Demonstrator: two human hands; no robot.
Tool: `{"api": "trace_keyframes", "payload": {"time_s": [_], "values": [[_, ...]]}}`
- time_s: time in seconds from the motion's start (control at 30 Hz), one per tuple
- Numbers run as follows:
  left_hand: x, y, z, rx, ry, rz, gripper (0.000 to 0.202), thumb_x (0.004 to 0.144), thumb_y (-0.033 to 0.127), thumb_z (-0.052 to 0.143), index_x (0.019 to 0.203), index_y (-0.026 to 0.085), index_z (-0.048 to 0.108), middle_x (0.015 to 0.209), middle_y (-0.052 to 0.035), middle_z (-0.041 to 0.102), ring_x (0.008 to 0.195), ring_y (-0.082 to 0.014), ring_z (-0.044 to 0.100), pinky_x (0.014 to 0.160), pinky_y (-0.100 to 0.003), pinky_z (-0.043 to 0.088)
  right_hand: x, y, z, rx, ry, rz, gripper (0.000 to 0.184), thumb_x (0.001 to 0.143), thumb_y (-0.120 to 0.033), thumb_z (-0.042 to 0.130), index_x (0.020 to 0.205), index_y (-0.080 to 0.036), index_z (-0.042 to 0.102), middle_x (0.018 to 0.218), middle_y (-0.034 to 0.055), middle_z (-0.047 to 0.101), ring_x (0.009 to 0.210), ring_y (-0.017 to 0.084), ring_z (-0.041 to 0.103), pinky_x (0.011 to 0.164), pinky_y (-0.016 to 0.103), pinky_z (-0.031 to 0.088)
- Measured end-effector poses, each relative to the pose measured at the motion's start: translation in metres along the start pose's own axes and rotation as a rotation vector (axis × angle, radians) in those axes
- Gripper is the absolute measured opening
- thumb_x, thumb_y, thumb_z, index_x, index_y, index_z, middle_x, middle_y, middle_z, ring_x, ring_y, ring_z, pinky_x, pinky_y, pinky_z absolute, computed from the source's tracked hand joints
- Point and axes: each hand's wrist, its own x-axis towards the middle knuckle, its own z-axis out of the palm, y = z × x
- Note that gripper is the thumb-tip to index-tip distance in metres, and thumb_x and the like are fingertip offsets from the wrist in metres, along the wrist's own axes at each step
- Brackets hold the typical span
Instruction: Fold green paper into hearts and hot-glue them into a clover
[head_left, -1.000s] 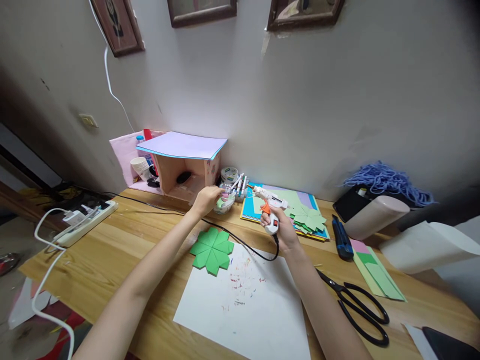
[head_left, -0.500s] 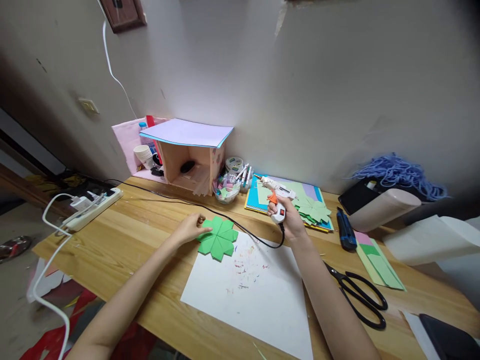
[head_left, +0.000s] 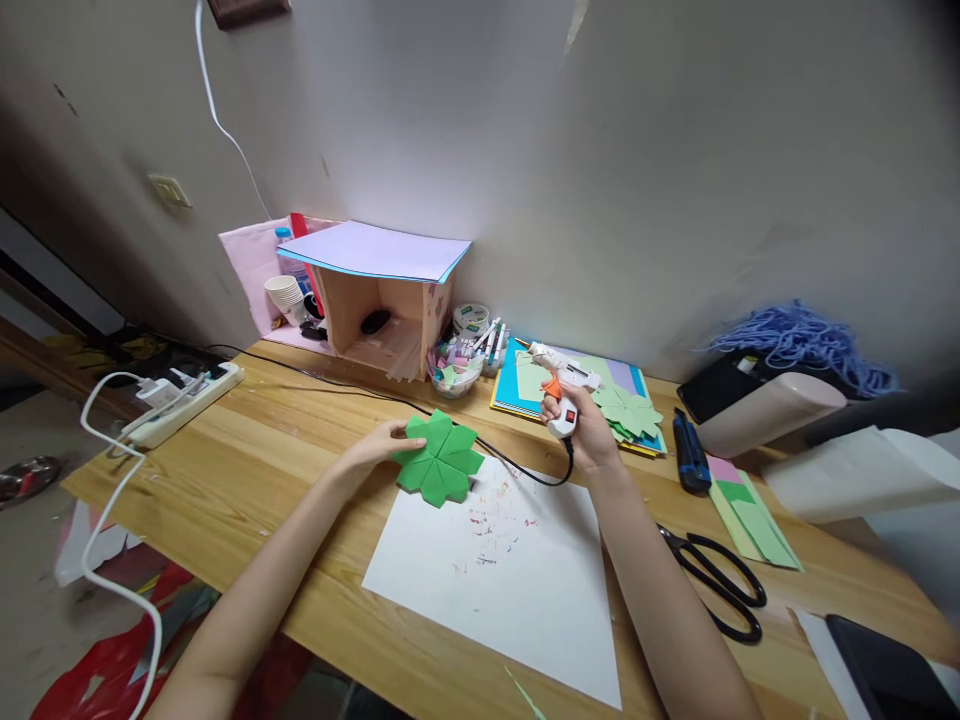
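Between the thumb and fingers of my left hand (head_left: pixel 386 443) is the left edge of a green folded paper flower (head_left: pixel 441 460). The flower is tilted, over the upper left corner of a white sheet (head_left: pixel 502 600) marked with coloured smudges. My right hand (head_left: pixel 589 430) is wrapped round the handle of a white hot glue gun (head_left: pixel 562 372) with an orange trigger. Its nozzle points up and left, above the stacked coloured paper. A black cord runs from the handle leftward behind the flower.
Light green paper flowers (head_left: pixel 630 412) lie on coloured paper (head_left: pixel 510 385) at the back. Black scissors (head_left: pixel 720 580), a utility knife (head_left: pixel 690 455) and a phone (head_left: pixel 889 665) are on the right. A cardboard box (head_left: pixel 382 330), a bowl of scraps (head_left: pixel 456 372) and a power strip (head_left: pixel 184 405) stand left.
My left hand has raised and tilted the green paper flower slightly. The glue gun has shifted a little to the right in my right hand. The camera view has tipped slightly.
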Motion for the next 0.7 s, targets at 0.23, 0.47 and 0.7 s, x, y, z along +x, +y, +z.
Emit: {"api": "trace_keyframes", "payload": {"time_s": [0.23,0.47,0.7], "values": [[0.008,0.003,0.01,-0.212,0.174,-0.123,0.046,0.061,0.046,0.07,0.093,0.014,0.066,0.098,-0.0101,0.069,0.089,-0.0238,0.062,0.075,-0.032,0.048,0.0,0.001,0.001,-0.013,-0.006,-0.002,0.017,0.077,-0.033,0.053,0.079,-0.017,0.058,0.047,-0.0051,0.043,0.046,0.008,0.039,0.048,0.02,0.037],[0.017,-0.001,0.01,-0.368,0.319,0.011,0.042,0.065,0.041,0.067,0.096,0.013,0.064,0.103,-0.0106,0.067,0.091,-0.0229,0.062,0.074,-0.031,0.05,-0.005,0.005,0.0,-0.246,-0.077,0.045,0.026,0.079,-0.039,0.05,0.067,-0.017,0.057,0.047,-0.0017,0.049,0.045,0.01,0.04,0.045,0.022,0.033],[0.015,0.022,0.017,-0.393,0.445,0.222,0.043,0.062,0.04,0.069,0.094,0.011,0.064,0.099,-0.0105,0.068,0.09,-0.0219,0.063,0.081,-0.033,0.048,-0.018,0.01,0.017,-0.531,-0.414,0.289,0.021,0.079,-0.034,0.051,0.074,-0.016,0.06,0.041,-0.0024,0.05,0.043,0.01,0.041,0.044,0.023,0.028]]}}
